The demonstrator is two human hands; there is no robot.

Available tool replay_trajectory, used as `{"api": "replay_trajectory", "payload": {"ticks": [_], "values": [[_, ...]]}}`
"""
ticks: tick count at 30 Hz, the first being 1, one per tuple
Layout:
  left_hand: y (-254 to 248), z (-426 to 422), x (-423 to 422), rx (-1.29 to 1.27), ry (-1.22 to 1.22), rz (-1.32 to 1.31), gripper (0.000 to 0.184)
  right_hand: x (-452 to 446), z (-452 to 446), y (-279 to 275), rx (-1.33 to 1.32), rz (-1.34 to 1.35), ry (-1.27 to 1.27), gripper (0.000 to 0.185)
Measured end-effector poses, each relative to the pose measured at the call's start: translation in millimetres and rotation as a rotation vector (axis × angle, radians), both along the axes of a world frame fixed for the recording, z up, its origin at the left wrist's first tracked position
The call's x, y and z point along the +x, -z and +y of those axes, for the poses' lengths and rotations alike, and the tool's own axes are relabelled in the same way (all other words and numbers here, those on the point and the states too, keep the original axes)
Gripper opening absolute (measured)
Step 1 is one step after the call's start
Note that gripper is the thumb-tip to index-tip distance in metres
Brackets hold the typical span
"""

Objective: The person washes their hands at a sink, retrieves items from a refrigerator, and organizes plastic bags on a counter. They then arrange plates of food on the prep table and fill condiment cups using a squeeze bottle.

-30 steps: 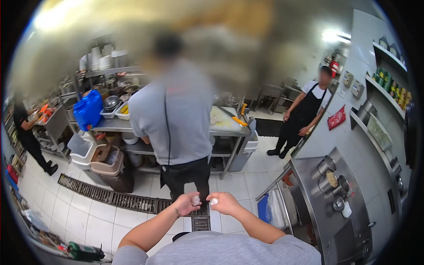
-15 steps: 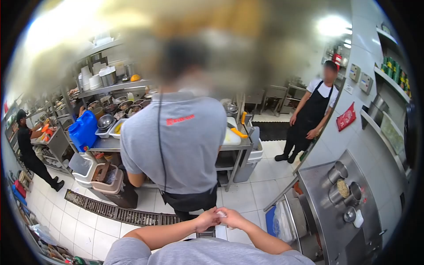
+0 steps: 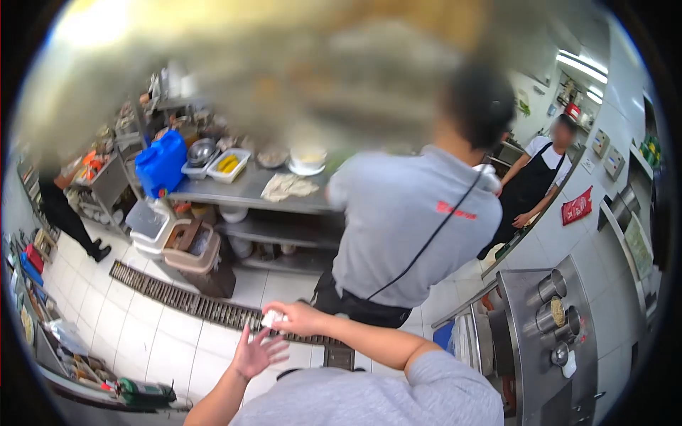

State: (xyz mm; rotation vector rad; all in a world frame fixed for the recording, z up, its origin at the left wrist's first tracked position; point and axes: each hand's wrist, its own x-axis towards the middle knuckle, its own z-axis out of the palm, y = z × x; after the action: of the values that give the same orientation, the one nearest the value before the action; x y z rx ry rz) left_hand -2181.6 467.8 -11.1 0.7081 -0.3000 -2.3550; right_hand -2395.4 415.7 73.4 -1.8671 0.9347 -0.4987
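Note:
My right hand (image 3: 297,319) is closed around a small crumpled white tissue (image 3: 272,317), which pokes out past the fingertips. Palm up and fingers spread, my left hand (image 3: 258,355) is just below and to the left of it, holding nothing. Both hands are out in front of my body, above the white tiled floor (image 3: 174,358). A co-worker in a grey shirt (image 3: 419,220) stands close ahead with their back to me, at a steel table (image 3: 249,188). That person's hands are hidden.
On the steel table are a blue jerrycan (image 3: 162,165), a tray of yellow food (image 3: 229,165) and a cloth (image 3: 288,187). Bins (image 3: 192,248) stand below, near a floor drain grate (image 3: 185,302). A steel counter (image 3: 533,341) with pots is at right; another person (image 3: 536,170) stands beyond.
My hands, together before, have come apart and shifted left, the white tissue now in the right one. My view turned left, and the co-worker in grey appears farther right, uncovering the table.

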Motion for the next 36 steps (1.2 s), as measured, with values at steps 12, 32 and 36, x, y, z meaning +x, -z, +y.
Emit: {"api": "replay_trajectory", "payload": {"ticks": [12, 32, 36], "values": [[-32, -118, -55, 0.021, -0.182, 0.226, 0.063, 44, -56, 37, -0.709, 0.243, 0.573, 0.045], [6, -372, 105, 0.030, 0.052, -0.036, 0.068, 168, -350, 116, 0.766, -0.656, 0.531, 0.041], [35, -418, 178, -0.058, 0.151, -0.369, 0.086, 150, -404, 144, 1.001, -0.941, 0.680, 0.029]]}}
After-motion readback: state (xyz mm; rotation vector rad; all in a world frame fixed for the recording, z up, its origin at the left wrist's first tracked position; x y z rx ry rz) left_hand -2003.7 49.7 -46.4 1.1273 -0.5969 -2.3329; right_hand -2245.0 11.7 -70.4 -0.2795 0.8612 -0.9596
